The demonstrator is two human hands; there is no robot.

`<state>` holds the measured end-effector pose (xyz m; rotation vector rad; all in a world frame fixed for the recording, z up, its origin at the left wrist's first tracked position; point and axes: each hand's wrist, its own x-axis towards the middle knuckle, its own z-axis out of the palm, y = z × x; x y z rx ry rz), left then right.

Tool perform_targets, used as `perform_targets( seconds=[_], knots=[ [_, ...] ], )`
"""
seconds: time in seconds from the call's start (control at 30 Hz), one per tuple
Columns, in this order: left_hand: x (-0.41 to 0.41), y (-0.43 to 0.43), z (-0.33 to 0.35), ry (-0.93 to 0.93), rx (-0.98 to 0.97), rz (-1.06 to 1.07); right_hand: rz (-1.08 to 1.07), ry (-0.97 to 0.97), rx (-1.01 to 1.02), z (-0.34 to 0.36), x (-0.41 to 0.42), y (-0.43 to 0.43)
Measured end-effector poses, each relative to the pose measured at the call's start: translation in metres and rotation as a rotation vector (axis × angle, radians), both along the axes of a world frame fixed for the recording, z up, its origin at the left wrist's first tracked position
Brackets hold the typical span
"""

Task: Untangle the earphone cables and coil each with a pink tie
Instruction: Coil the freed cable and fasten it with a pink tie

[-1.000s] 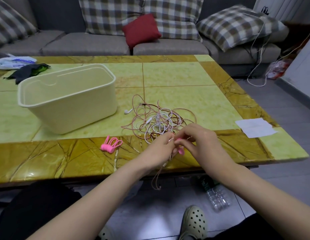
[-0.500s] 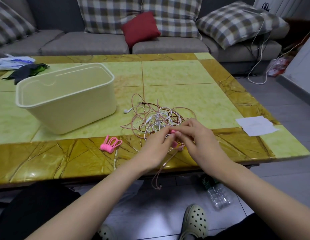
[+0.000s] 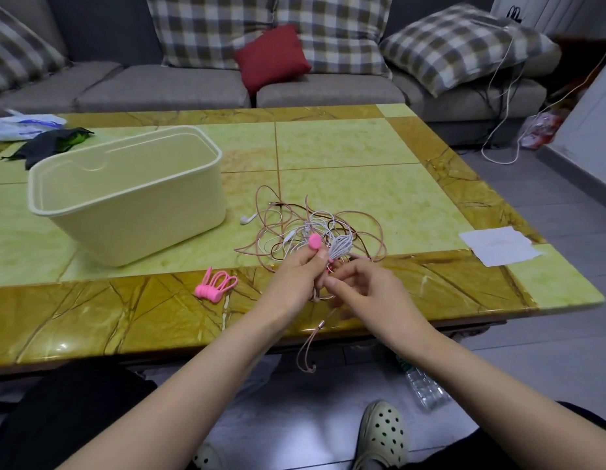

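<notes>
Cables: pink, white and dark earphone leads lay in a loose tangle on the table, near its front edge and right of the bin. One white earbud lay just left of the tangle. One pink lead hung over the table edge below the hands.

Coil: a small bundle of white lead was held upright just above the tangle's near side.

Tie: pink; its rounded end stood up beside the coil, above the left thumb.

Left hand: its fingers were curled, pinching coil and tie together.

Right hand: its fingers were curled at the coil's lower end; whether they gripped anything could not be told.

Spare ties: a pink cluster lay on the table's brown border, left of the hands and well apart from the tangle.

Paper: a white sheet lay at the table's right edge.

Bin: cream, open-topped, standing on the table's left half.
</notes>
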<state>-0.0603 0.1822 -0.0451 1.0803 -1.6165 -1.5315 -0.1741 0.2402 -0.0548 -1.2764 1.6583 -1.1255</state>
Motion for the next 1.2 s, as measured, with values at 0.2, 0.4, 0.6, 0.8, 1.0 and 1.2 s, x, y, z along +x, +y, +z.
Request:
perform_targets(
  seconds=[0.2,0.4,0.6,0.8,1.0,1.2],
  knots=[
    [0.005,0.002,0.002,0.101,0.119,-0.033,0.04,-0.298,0.045,0.003,-0.004,-0.003],
    [0.007,0.001,0.004,0.22,0.275,-0.069,0.156,-0.311,0.074,0.004,-0.006,-0.003],
    [0.01,-0.001,0.004,0.263,0.414,-0.094,0.218,-0.414,0.106,0.003,-0.01,-0.004],
    [0.008,-0.001,-0.003,0.089,0.355,0.007,0.046,-0.016,0.029,0.003,-0.006,-0.004],
    [-0.002,-0.002,-0.013,-0.258,-0.046,0.109,0.183,0.751,-0.325,0.008,-0.006,0.002],
    [0.006,-0.004,-0.006,-0.363,-0.139,-0.172,0.304,0.776,-0.282,0.04,-0.024,-0.014]
  ],
)
